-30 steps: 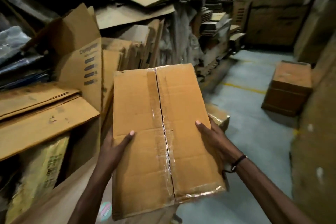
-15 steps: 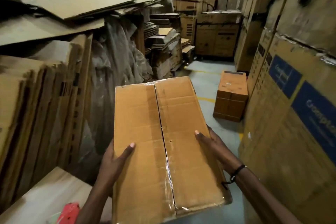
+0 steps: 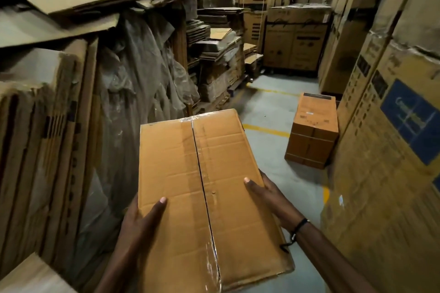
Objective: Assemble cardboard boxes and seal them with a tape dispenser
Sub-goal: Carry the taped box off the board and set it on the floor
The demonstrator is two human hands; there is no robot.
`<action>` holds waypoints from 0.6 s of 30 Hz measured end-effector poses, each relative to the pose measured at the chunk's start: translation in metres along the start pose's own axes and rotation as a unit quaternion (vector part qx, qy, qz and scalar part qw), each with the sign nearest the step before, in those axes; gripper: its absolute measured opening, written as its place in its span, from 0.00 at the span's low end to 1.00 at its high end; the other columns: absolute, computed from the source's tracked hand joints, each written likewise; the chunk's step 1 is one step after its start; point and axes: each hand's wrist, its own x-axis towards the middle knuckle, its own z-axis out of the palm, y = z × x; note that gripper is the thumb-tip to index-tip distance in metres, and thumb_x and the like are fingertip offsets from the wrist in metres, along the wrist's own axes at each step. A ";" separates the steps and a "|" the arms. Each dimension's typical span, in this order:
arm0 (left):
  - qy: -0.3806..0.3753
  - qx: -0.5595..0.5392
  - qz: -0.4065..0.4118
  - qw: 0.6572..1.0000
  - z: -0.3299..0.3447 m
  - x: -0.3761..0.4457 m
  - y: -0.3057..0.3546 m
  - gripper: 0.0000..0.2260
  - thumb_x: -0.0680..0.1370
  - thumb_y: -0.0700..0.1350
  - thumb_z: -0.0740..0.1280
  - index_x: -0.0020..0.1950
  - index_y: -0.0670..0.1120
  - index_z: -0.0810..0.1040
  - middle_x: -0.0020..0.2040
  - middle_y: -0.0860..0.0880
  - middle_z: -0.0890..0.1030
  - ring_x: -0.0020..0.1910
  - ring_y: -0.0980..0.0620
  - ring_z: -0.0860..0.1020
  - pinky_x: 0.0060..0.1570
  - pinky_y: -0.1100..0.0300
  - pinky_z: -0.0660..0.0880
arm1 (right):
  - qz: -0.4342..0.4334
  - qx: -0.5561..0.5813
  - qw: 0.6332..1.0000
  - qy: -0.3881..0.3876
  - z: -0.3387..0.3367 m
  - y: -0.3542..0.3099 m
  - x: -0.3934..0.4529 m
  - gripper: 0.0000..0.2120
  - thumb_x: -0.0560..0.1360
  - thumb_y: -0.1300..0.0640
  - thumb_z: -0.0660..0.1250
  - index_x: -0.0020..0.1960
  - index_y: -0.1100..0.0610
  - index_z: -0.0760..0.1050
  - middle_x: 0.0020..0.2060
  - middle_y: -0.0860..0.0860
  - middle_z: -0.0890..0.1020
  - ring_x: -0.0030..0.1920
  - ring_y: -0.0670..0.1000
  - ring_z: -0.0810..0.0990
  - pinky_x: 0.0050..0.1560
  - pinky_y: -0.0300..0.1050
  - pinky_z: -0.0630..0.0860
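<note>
A closed brown cardboard box [image 3: 181, 173] is carried in front of me, its top seam covered with clear tape. My left hand [image 3: 140, 219] grips its left side, thumb lying on the top face. My right hand [image 3: 271, 195] grips the right side the same way, with a dark band on that wrist. The fingers of both hands are hidden under the box. No tape dispenser is in view.
A taped box [image 3: 312, 135] stands on the grey floor ahead right. Tall printed cartons [image 3: 392, 150] wall the right side. Flattened cardboard sheets [image 3: 47, 126] and crumpled plastic wrap [image 3: 142, 78] fill the left. A pale table corner [image 3: 31, 278] shows at bottom left.
My view has swung right, from the flat cardboard stacks toward the aisle and the tall cartons. Both hands keep the same hold on the box, carried along with the turn.
</note>
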 end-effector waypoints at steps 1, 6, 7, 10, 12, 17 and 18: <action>0.004 -0.007 -0.003 1.000 0.004 0.013 0.001 0.42 0.69 0.72 0.74 0.78 0.60 0.64 0.68 0.47 0.77 0.58 0.45 0.80 0.56 0.43 0.79 | 0.001 -0.003 1.000 -0.004 0.001 -0.001 0.016 0.36 0.67 0.25 0.72 0.72 0.33 0.68 0.64 0.42 0.82 0.60 0.48 0.84 0.62 0.57 0.82; 0.026 -0.017 -0.024 0.999 0.017 0.089 0.003 0.40 0.71 0.70 0.73 0.78 0.60 0.64 0.64 0.49 0.76 0.57 0.46 0.79 0.54 0.47 0.79 | 0.025 -0.030 0.999 -0.023 0.008 0.000 0.114 0.38 0.68 0.25 0.72 0.74 0.34 0.68 0.65 0.42 0.81 0.62 0.49 0.84 0.63 0.59 0.81; 0.034 -0.018 -0.027 0.999 0.018 0.105 0.002 0.39 0.72 0.68 0.73 0.79 0.59 0.64 0.64 0.50 0.76 0.57 0.47 0.79 0.51 0.51 0.78 | 0.029 -0.031 0.999 -0.032 0.012 0.001 0.137 0.37 0.69 0.25 0.72 0.74 0.34 0.69 0.65 0.42 0.81 0.62 0.49 0.83 0.64 0.59 0.81; 0.041 -0.024 -0.026 0.999 0.022 0.143 -0.006 0.37 0.73 0.67 0.73 0.78 0.58 0.66 0.64 0.51 0.78 0.58 0.49 0.80 0.51 0.51 0.78 | 0.041 -0.043 0.997 -0.054 0.021 0.005 0.189 0.35 0.70 0.26 0.72 0.74 0.35 0.70 0.65 0.42 0.82 0.62 0.49 0.84 0.64 0.59 0.81; 0.050 -0.028 -0.028 0.998 0.024 0.162 -0.015 0.38 0.70 0.70 0.74 0.76 0.58 0.69 0.63 0.52 0.81 0.59 0.49 0.81 0.56 0.47 0.80 | 0.047 -0.056 0.995 -0.070 0.029 0.013 0.219 0.34 0.70 0.26 0.72 0.73 0.35 0.71 0.65 0.41 0.82 0.62 0.49 0.84 0.64 0.59 0.80; 0.085 -0.009 -0.091 0.992 0.031 0.208 -0.067 0.43 0.66 0.75 0.72 0.76 0.58 0.69 0.66 0.51 0.80 0.61 0.49 0.80 0.64 0.38 0.77 | 0.062 -0.109 0.987 -0.105 0.057 0.056 0.295 0.35 0.70 0.24 0.70 0.72 0.36 0.72 0.65 0.41 0.82 0.62 0.47 0.82 0.65 0.58 0.80; 0.101 -0.007 -0.110 0.989 0.033 0.215 -0.078 0.44 0.65 0.76 0.72 0.76 0.57 0.69 0.66 0.50 0.80 0.61 0.48 0.80 0.64 0.39 0.76 | 0.065 -0.120 0.984 -0.117 0.062 0.068 0.309 0.37 0.70 0.23 0.69 0.74 0.37 0.70 0.66 0.41 0.81 0.63 0.47 0.82 0.65 0.58 0.80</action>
